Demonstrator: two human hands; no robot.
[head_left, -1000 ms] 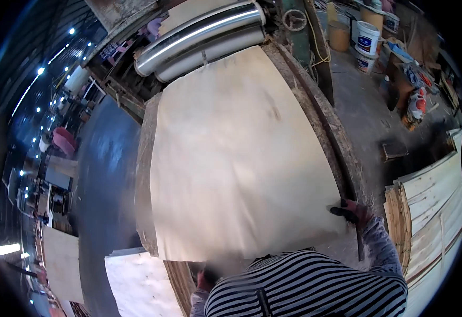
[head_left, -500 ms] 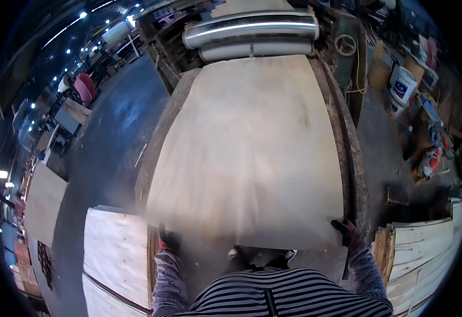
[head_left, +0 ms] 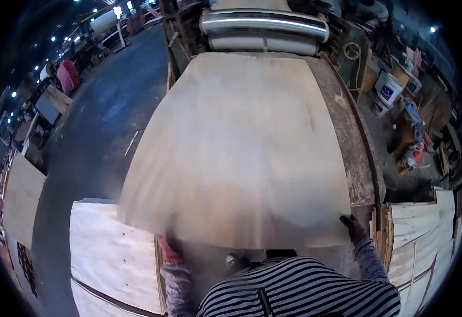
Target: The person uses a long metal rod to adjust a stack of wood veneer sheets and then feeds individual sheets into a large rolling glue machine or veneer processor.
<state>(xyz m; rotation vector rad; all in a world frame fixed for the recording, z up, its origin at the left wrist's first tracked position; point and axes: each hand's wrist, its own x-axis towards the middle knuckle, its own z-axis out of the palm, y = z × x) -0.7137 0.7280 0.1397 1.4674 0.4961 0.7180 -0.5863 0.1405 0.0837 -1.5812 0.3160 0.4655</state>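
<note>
A broad, pale wood veneer sheet (head_left: 236, 153) stretches from the rollers toward me over a worn feed table (head_left: 359, 169). My right hand (head_left: 354, 230), in a dark and red glove, is closed on the sheet's near right corner. At the near edge, left of the middle, my left hand (head_left: 171, 247) grips the sheet; its fingers are blurred and partly hidden. The sheet's left corner spreads past that hand, over a stack of veneer (head_left: 112, 245). Beyond the far edge lie a shiny metal roller (head_left: 265, 22) and a paler roller (head_left: 262, 43).
More stacked veneer (head_left: 413, 227) stands at my right. A handwheel (head_left: 352, 50) sits on the machine's right side. White buckets (head_left: 388, 89) and clutter lie farther right. On the left, a dark floor (head_left: 104, 121) runs back past a leaning board (head_left: 24, 198).
The sheet has shifted left over the feed table, its near left corner now overlapping the left stack. More of the table's right side shows. My view has turned slightly.
</note>
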